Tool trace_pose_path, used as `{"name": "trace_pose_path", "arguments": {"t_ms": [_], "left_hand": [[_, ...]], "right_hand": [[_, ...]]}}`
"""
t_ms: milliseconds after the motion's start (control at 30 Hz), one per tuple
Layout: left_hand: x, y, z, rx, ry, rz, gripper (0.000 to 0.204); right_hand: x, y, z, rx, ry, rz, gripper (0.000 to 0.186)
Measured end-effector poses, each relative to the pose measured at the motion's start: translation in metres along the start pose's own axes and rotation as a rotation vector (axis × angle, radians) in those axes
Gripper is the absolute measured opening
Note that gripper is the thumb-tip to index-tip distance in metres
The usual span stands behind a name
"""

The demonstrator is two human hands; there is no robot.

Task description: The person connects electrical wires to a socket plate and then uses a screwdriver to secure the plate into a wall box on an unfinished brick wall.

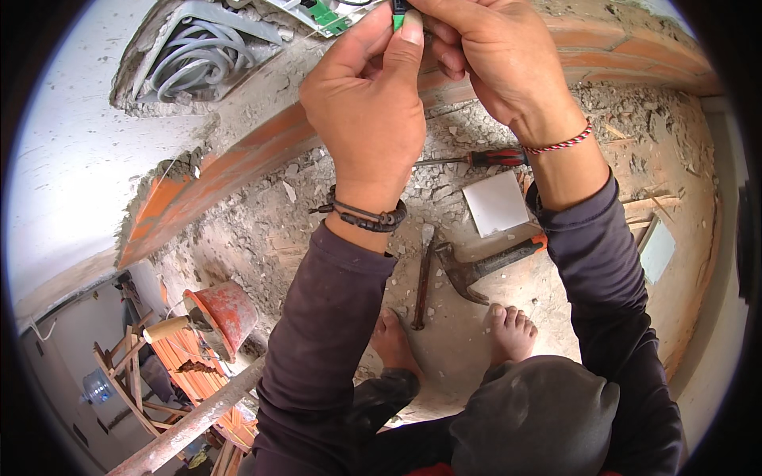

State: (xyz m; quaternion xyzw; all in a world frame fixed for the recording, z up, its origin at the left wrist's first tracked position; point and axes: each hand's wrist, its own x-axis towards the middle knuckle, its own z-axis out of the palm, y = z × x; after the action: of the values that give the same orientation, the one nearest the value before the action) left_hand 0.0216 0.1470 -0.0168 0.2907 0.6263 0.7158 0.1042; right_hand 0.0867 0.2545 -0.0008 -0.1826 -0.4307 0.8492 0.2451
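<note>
At the top edge, my left hand (369,119) pinches a small green and black part (399,23) between thumb and forefinger. My right hand (508,67) reaches the same part from the right, fingertips curled at it. Just left of them is an open white housing (306,9) with green connectors (325,17), cut off by the frame. Further left, a wall recess holds coiled grey cable (192,59). Below my hands on the rubble-strewn floor lie a red and black screwdriver (496,159), a hammer (500,266), a metal chisel (421,289) and a white tile (494,205).
The broken brick wall (214,182) curves across the view. A red bucket (234,313), a long pole (202,420), wooden pieces (178,353) and a water jug (98,387) are at lower left. My bare feet stand among the tools. A pale board (656,250) lies at right.
</note>
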Motion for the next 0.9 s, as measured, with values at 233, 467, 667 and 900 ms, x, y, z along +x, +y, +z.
{"name": "trace_pose_path", "arguments": {"t_ms": [233, 467, 667, 900], "left_hand": [[-0.002, 0.004, -0.006, 0.237, 0.011, 0.057, 0.022], [-0.005, 0.018, 0.005, 0.272, 0.062, 0.029, 0.020], [-0.007, 0.019, 0.006, 0.200, 0.036, 0.076, 0.018], [-0.009, 0.015, 0.007, 0.040, 0.019, 0.070, 0.015]], "right_hand": [[0.001, 0.002, 0.006, 0.096, 0.047, 0.015, 0.012], [0.002, 0.010, -0.001, 0.155, -0.037, -0.041, 0.012], [0.003, 0.007, -0.001, 0.128, -0.019, 0.017, 0.014], [0.001, 0.002, -0.004, 0.153, -0.084, 0.073, 0.016]]}}
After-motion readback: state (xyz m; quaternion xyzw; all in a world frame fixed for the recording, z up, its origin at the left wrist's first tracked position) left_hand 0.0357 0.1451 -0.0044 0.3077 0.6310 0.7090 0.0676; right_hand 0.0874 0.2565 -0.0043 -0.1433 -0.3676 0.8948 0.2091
